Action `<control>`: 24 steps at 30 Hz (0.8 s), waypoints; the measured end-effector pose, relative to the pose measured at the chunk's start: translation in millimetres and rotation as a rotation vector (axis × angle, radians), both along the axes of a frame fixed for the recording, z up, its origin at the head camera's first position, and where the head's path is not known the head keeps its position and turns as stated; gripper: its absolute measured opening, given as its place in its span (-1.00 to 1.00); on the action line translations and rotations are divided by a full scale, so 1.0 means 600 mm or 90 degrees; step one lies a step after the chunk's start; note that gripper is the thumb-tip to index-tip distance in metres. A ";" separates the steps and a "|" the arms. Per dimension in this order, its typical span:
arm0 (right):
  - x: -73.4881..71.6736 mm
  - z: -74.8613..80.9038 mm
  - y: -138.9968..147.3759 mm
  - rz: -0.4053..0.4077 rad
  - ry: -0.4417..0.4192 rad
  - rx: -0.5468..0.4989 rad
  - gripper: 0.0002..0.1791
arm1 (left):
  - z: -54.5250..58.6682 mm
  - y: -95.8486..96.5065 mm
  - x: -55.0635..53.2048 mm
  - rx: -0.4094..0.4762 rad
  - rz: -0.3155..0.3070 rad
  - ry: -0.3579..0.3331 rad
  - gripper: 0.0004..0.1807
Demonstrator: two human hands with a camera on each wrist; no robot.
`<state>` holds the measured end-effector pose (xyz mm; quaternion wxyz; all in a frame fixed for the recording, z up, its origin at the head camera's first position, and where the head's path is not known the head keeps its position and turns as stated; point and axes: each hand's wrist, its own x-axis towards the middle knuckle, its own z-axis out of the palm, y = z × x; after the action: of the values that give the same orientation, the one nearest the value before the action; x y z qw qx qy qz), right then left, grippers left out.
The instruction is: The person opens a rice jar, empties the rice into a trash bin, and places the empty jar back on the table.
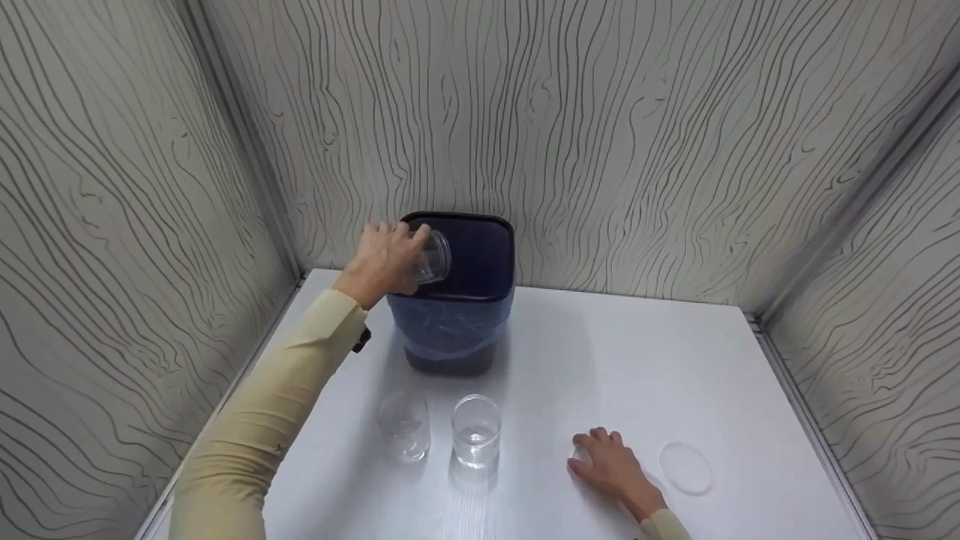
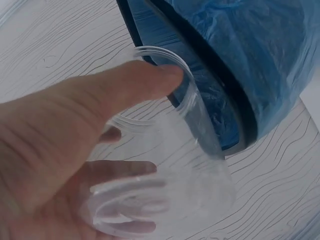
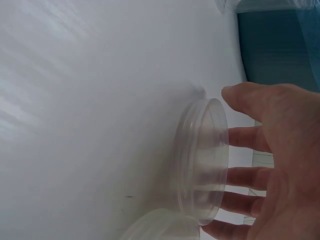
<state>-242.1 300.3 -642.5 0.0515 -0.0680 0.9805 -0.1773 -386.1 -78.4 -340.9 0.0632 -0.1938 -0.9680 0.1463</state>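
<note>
My left hand (image 1: pixel 386 259) grips a clear plastic jar (image 1: pixel 435 259), tilted on its side with its mouth at the opening of the dark bin (image 1: pixel 457 365). In the left wrist view, the thumb lies at the jar's threaded rim and the fingers pass round its far side; no lid covers the mouth. My right hand (image 1: pixel 611 469) is low over the table, its fingers spread around a clear round lid (image 3: pixel 205 160). The thumb stands apart from that lid's edge; whether the other fingertips touch it, I cannot tell.
Two clear jars (image 1: pixel 476 431) stand on the white table (image 1: pixel 615 360) in front of the bin. A blue bag (image 1: pixel 450 322) lines the bin and folds over its outside. Another clear lid (image 1: pixel 686 469) lies right of my right hand. Patterned walls (image 1: pixel 562 150) enclose the table.
</note>
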 end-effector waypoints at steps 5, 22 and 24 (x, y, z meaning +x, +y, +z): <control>0.000 0.000 0.001 0.005 -0.003 -0.010 -0.56 | -0.012 -0.010 0.011 0.078 -0.027 0.026 0.08; -0.003 0.000 0.008 0.004 -0.021 -0.021 -0.58 | -0.048 -0.038 0.062 0.252 -0.004 0.005 0.13; -0.004 0.002 0.009 0.002 -0.020 -0.022 -0.59 | -0.051 -0.040 0.066 0.276 -0.004 0.002 0.14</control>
<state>-244.7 305.8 -641.4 0.0658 -0.0675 0.9763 -0.1950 -346.2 -102.5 -371.5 0.1057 -0.1787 -0.9760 -0.0651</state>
